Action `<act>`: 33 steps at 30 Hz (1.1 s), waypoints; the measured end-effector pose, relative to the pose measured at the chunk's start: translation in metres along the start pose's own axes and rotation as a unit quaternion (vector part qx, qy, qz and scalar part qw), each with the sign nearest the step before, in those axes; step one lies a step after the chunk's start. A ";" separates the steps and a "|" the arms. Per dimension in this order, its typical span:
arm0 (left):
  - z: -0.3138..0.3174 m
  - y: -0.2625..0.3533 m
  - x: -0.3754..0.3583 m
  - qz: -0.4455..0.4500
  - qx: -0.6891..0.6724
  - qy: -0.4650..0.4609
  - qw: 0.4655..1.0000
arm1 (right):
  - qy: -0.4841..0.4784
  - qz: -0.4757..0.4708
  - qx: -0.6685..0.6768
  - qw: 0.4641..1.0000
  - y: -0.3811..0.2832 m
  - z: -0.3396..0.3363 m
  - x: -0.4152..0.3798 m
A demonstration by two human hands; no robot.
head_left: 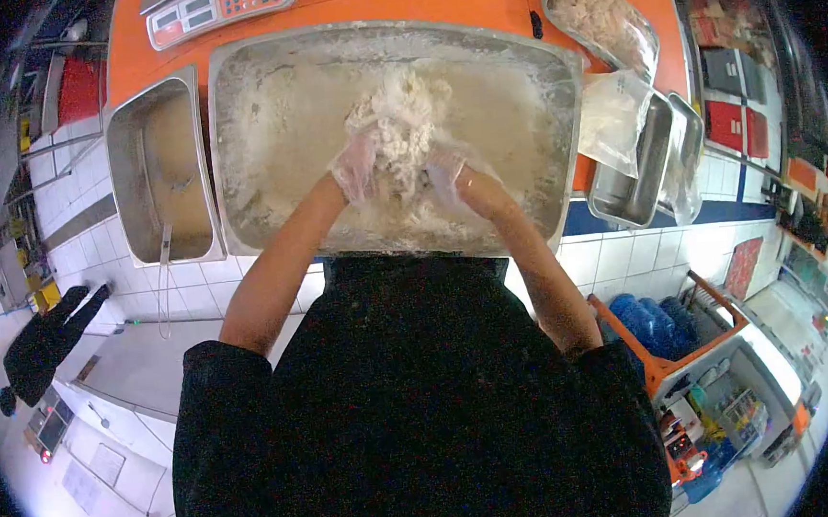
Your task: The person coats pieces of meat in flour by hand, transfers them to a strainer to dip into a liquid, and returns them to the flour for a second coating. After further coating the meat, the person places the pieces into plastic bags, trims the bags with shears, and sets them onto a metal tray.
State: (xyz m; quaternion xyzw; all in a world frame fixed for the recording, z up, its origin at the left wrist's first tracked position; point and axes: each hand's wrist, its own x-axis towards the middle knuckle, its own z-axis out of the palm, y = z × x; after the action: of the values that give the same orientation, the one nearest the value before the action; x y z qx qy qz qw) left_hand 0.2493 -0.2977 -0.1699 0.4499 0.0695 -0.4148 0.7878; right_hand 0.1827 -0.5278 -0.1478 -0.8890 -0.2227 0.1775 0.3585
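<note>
A wide metal tray (575,156) holds pale flour, with a heap of flour-coated pieces (405,125) near its middle. Clear plastic gloves cover both hands. My left hand (358,164) is at the left side of the heap, its fingers curved against the coated pieces. At the heap's lower right is my right hand (446,172), also touching the pieces. The fingers of both hands are partly hidden by flour and blurred, so whether they are closed on anything cannot be made out.
Left of the tray stands a deep metal pan (201,168) with cloudy liquid and a long handle. A scale (219,8) sits behind. At right are a tray of raw pieces (599,15), a plastic bag (613,120) and empty metal pans (635,190). Another person (41,347) is far left.
</note>
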 end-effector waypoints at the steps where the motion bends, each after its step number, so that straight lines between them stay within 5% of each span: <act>1: -0.018 -0.009 0.012 -0.001 0.000 -0.001 1.000 | 0.022 0.034 0.005 0.999 -0.010 -0.020 0.001; 2: -0.050 -0.024 0.030 0.049 0.471 -0.054 0.879 | 0.046 0.066 0.010 0.997 -0.017 -0.035 0.003; 3: -0.070 -0.031 0.039 0.087 0.828 -0.092 0.546 | 0.050 0.066 0.009 0.997 -0.015 -0.043 0.010; 4: -0.065 -0.013 0.033 0.088 0.830 -0.093 0.542 | -0.030 0.122 -0.142 0.982 -0.008 -0.049 0.023; 5: -0.047 0.018 0.020 0.082 0.793 0.026 0.604 | -0.111 0.176 -0.287 0.935 0.000 -0.053 0.033; 6: -0.033 0.039 0.007 0.071 0.738 0.145 0.655 | -0.112 0.176 -0.285 0.935 0.011 -0.044 0.039; 8: 0.002 0.051 0.012 0.013 0.749 0.198 0.632 | -0.011 0.067 -0.524 0.849 0.042 -0.008 0.048; 10: -0.005 0.027 0.029 -0.045 0.754 0.249 0.606 | 0.043 0.007 -0.544 0.838 0.059 0.031 0.058; 12: -0.053 -0.041 0.067 0.178 0.719 0.245 0.626 | 0.094 -0.051 -0.562 0.820 0.050 0.038 0.060; 13: -0.053 -0.037 0.058 0.178 0.718 0.245 0.627 | 0.142 0.036 -0.228 0.963 0.031 0.028 0.053; 14: -0.054 -0.024 0.035 0.179 0.659 0.115 0.721 | 0.169 0.118 0.139 0.969 0.012 0.015 0.049; 15: -0.055 -0.011 0.012 0.174 0.582 -0.018 0.794 | 0.167 0.117 0.140 0.969 0.001 -0.007 0.042; 17: -0.050 0.016 -0.033 0.082 0.659 -0.024 0.747 | -0.224 0.218 -0.071 0.947 -0.004 -0.050 0.020; 18: -0.051 0.023 -0.045 -0.008 0.726 -0.030 0.687 | -0.227 0.218 -0.070 0.947 -0.002 -0.050 0.017; 20: -0.070 0.003 -0.049 0.002 0.719 -0.016 0.695 | -0.276 0.175 -0.274 0.904 0.004 -0.045 0.011; 21: -0.079 -0.010 -0.050 0.013 0.712 0.000 0.702 | -0.279 0.172 -0.275 0.904 0.016 -0.026 0.005; 23: -0.066 -0.021 -0.032 -0.007 0.706 -0.014 0.709 | 0.024 -0.047 -0.212 0.976 0.049 0.022 -0.004; 24: -0.055 -0.026 -0.024 -0.030 0.696 -0.034 0.716 | 0.023 -0.048 -0.212 0.976 0.040 0.020 0.001; 26: -0.032 -0.007 -0.020 0.013 0.701 -0.075 0.709 | -0.128 0.050 0.020 0.990 0.014 0.006 0.022; 28: -0.018 -0.002 -0.017 0.051 0.700 -0.118 0.703 | -0.108 0.038 0.053 0.992 0.012 -0.002 0.025; 29: -0.019 -0.004 -0.011 -0.009 0.468 -0.128 0.874 | -0.085 0.027 0.087 0.992 0.004 -0.009 0.026; 30: -0.020 -0.006 -0.006 -0.069 0.197 -0.125 0.970 | -0.085 0.028 0.088 0.992 -0.003 -0.018 0.025; 31: -0.007 0.003 -0.008 -0.071 0.196 -0.125 0.970 | -0.055 0.077 0.144 0.985 -0.025 -0.039 0.024; 33: 0.025 0.033 -0.019 -0.178 0.236 0.039 0.955 | -0.030 0.130 0.200 0.971 -0.036 -0.054 0.021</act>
State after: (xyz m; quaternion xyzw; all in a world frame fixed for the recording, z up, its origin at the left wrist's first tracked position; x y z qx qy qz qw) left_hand 0.2540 -0.2977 -0.1250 0.6190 0.0792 -0.5347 0.5698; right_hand 0.2162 -0.5242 -0.0884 -0.8149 -0.0761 0.2902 0.4959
